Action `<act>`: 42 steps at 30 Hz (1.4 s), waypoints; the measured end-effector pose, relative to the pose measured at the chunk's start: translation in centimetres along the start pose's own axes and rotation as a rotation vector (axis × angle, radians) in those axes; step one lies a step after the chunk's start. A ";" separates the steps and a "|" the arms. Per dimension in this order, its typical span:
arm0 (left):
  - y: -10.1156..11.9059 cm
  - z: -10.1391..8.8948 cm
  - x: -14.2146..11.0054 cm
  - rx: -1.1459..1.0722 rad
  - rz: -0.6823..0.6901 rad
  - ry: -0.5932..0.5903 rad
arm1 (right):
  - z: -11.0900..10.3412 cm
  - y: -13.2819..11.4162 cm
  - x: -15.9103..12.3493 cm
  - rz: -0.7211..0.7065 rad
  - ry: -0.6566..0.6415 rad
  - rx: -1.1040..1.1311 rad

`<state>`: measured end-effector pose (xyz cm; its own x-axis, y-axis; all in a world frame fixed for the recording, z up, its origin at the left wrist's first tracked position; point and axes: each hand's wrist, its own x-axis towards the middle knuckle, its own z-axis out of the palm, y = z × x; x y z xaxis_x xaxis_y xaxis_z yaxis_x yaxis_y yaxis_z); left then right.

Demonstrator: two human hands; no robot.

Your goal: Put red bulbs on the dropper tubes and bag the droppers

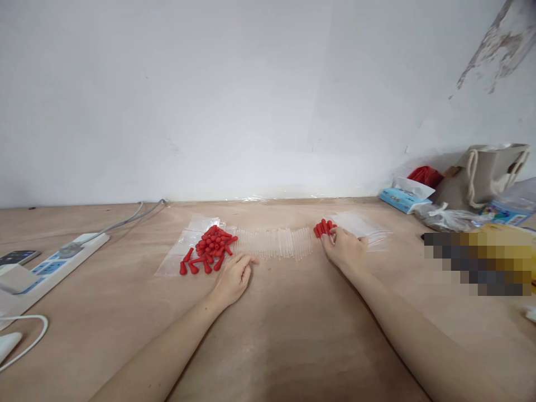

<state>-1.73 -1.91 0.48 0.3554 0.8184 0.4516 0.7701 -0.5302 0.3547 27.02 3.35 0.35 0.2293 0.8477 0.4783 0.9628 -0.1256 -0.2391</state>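
Observation:
My left hand point(235, 277) rests on the table with its index finger stretched to the right and the other fingers loosely bent, holding nothing visible. Just behind it is a pile of red rubber dropper bulbs point(211, 245), partly on a clear zip bag point(178, 257). A row of thin clear dropper tubes point(272, 243) lies side by side between my hands. At its right end several red bulbs point(321, 228) sit in a neat row. My right hand point(345, 248) has its fingertips closed on the nearest bulb of that row; the fingers partly hide it.
More clear zip bags point(362, 224) lie behind my right hand. A white power strip point(54, 268) with plugs and a phone point(19, 258) are at left. Along the right stand a blue tissue pack point(402, 200), a canvas bag point(494, 173) and a tied plastic bag point(446, 216). A wall point(251, 111) closes the back.

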 end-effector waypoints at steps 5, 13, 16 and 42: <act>0.2 -0.3 0.3 0.130 -0.096 0.082 | -0.1 -1.6 -0.5 -0.125 -0.023 0.077; -2.5 -4.4 1.7 0.570 -0.353 0.195 | 0.5 -3.9 1.6 0.003 -0.242 0.008; -3.6 -4.9 1.8 0.578 -0.398 0.190 | 0.9 -4.0 2.1 0.040 -0.299 0.019; -4.7 -3.4 6.5 0.517 -0.113 0.017 | -0.3 -4.6 -5.3 -0.570 0.129 0.348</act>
<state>-4.80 5.15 4.57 0.2494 0.8580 0.4490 0.9654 -0.2566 -0.0457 21.47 -0.72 -0.78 -0.2643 0.6616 0.7017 0.8415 0.5137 -0.1674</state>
